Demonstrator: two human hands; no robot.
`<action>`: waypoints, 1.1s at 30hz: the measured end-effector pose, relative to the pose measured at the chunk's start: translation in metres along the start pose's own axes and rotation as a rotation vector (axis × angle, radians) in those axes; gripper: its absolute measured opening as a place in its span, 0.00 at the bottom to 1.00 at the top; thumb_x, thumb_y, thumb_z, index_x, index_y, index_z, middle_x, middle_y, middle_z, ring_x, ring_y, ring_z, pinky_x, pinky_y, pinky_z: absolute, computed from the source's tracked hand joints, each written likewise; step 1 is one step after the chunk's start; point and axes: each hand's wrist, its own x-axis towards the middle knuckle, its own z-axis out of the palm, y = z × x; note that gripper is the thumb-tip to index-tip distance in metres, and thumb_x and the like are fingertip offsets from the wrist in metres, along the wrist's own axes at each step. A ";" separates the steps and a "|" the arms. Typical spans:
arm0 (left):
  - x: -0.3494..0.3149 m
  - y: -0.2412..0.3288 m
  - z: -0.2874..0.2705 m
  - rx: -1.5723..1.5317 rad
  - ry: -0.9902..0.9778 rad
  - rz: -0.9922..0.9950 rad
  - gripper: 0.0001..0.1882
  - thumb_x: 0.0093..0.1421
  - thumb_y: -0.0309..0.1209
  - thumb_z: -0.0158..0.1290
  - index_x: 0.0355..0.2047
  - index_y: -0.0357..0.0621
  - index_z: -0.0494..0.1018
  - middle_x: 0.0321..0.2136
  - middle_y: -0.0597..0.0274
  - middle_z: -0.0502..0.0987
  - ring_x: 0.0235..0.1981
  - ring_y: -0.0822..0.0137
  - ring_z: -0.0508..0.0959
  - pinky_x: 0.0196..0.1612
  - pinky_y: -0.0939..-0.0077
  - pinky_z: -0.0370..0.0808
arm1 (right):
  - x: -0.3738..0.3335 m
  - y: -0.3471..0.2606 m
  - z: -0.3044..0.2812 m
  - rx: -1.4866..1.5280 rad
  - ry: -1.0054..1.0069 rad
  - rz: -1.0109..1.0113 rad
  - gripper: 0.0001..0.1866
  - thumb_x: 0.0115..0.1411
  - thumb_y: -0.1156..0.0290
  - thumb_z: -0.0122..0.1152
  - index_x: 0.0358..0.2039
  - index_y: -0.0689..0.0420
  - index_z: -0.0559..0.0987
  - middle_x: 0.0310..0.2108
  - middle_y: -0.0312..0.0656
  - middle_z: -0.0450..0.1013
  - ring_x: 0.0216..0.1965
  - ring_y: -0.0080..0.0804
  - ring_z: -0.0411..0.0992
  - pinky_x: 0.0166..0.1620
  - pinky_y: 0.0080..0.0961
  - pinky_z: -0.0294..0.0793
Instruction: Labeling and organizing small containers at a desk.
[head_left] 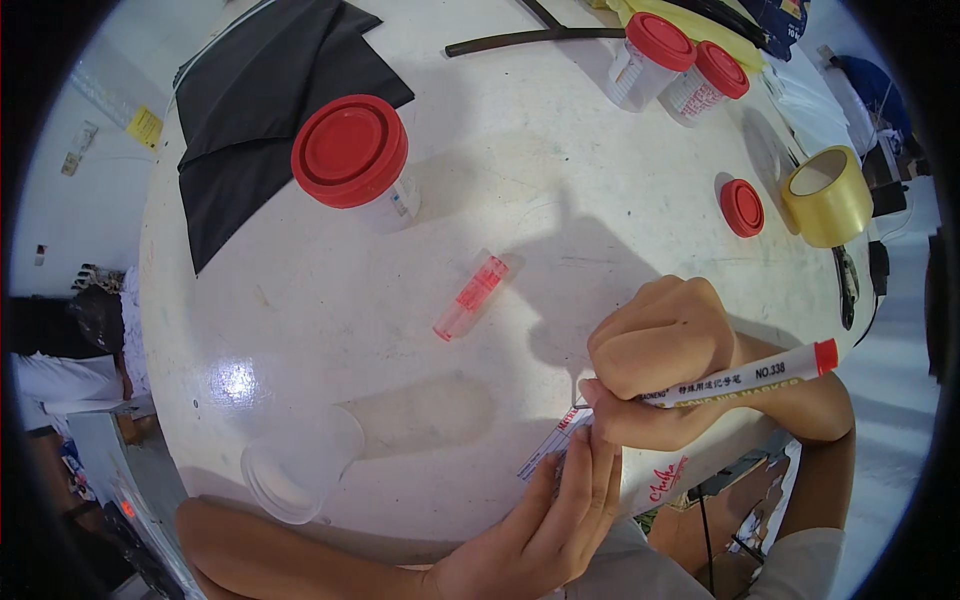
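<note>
My right hand (655,350) is closed around a white marker pen (740,376) with a red end. The pen's tip points down at a small white label (552,447) with blue lines and some red writing. My left hand (560,515) lies beside it, fingers stretched and pressing on the label's edge; whatever is under the palm is hidden. Above the hands, a small clear tube (470,297) with red print lies on the table (420,500). To the left is a lidless clear plastic cup (305,465).
A red-lidded clear jar (352,155) stands beside black plastic sheeting (260,120). Two smaller red-lidded cups (650,65) stand at the back right. Nearer are a loose red lid (742,208), a yellow tape roll (828,197) and a black-handled cutter (847,287). A dark stick (530,40) lies far back.
</note>
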 end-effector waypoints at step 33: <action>0.000 0.002 0.000 0.019 0.000 -0.040 0.21 0.62 0.34 0.42 0.48 0.32 0.74 0.52 0.47 0.74 0.56 0.52 0.70 0.54 0.69 0.71 | 0.001 -0.005 -0.003 0.018 -0.001 0.076 0.21 0.41 0.89 0.57 0.10 0.58 0.53 0.07 0.36 0.50 0.06 0.32 0.51 0.13 0.28 0.45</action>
